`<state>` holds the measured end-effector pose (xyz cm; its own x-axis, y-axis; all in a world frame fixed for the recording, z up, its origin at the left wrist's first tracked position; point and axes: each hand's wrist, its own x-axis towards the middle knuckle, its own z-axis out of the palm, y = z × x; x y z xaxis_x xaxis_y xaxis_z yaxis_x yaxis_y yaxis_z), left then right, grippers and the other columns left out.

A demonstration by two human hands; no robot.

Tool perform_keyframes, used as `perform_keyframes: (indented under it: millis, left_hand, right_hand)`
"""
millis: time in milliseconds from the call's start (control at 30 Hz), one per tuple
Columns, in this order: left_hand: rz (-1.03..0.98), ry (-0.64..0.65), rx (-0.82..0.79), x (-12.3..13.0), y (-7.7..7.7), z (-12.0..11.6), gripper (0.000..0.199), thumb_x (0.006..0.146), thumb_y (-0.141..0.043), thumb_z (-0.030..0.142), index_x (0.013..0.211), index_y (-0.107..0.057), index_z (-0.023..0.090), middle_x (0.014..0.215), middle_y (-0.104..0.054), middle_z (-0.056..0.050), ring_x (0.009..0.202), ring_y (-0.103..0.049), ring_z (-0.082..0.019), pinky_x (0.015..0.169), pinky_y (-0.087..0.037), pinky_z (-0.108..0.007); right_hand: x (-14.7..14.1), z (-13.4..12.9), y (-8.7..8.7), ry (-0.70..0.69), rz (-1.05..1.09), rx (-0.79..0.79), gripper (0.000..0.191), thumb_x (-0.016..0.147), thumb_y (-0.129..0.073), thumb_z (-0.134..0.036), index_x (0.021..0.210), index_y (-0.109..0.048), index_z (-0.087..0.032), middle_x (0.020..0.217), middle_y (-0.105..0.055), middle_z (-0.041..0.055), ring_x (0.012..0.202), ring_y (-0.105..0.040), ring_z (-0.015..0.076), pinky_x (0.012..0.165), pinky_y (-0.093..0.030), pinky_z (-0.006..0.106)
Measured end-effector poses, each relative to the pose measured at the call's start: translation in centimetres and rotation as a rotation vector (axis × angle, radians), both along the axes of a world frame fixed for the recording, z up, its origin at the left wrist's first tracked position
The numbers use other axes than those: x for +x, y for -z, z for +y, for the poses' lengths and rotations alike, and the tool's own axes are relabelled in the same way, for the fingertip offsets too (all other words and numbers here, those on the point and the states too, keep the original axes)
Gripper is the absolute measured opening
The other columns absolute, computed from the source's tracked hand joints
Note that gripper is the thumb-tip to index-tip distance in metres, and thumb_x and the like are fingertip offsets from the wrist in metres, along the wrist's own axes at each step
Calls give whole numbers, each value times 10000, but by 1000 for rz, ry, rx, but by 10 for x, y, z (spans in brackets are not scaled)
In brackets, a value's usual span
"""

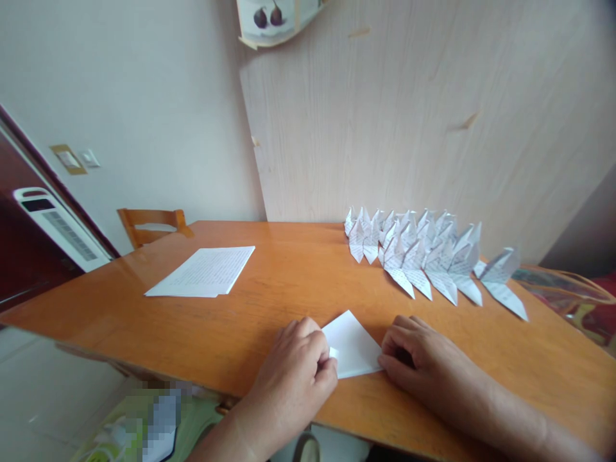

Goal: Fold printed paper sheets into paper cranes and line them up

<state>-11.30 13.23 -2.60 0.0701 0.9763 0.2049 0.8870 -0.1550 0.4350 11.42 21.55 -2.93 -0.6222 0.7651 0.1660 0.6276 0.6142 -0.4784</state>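
A folded sheet of white paper (353, 346) lies near the table's front edge, its pointed corner facing away from me. My left hand (308, 362) is closed on the paper's left side, thumb and curled fingers pinching the edge. At the opposite corner, my right hand (414, 353) pinches the paper between thumb and fingertips. Parts of both edges are hidden under my fingers. Beyond my right hand stand several folded paper pieces (440, 256) with writing on them, set in close rows with upright points.
A stack of written sheets (202, 273) lies on the wooden table (289, 269) at left. One folded piece (503, 282) stands apart at the right. A wooden chair (151, 224) is behind the table's far left; a wood-look panel (385, 128) rises behind it.
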Motion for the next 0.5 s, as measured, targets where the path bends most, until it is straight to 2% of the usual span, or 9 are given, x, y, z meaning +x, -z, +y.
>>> perform_keyframes:
  millis: [167, 333, 500]
  left_hand:
    - [-33, -12, -14, 0, 0, 0, 96, 849, -564, 131, 842, -508, 209, 953, -549, -14, 942, -497, -205, 811, -378, -339]
    - [-84, 68, -3, -2, -2, -3, 218, 883, -550, 117, 1048, -556, 259, 1041, -556, -2, 1011, -507, -200, 891, -376, -354]
    - [-84, 128, 4, -4, 0, -4, 269, 939, -495, 137, 1086, -626, 320, 1073, -552, -6, 1011, -520, -194, 896, -380, -361]
  right_hand:
    - [0, 0, -1, -4, -11, -20, 130, 825, -583, -159, 713, -583, -226, 796, -608, 11, 770, -545, 177, 678, -400, 313]
    - [0, 1, -1, -3, -26, -29, 121, 833, -582, -169, 728, -584, -230, 794, -605, 6, 767, -541, 176, 675, -396, 314]
    - [2, 1, -1, 14, -39, -47, 80, 850, -591, -203, 775, -576, -228, 817, -605, 4, 756, -541, 167, 669, -395, 308]
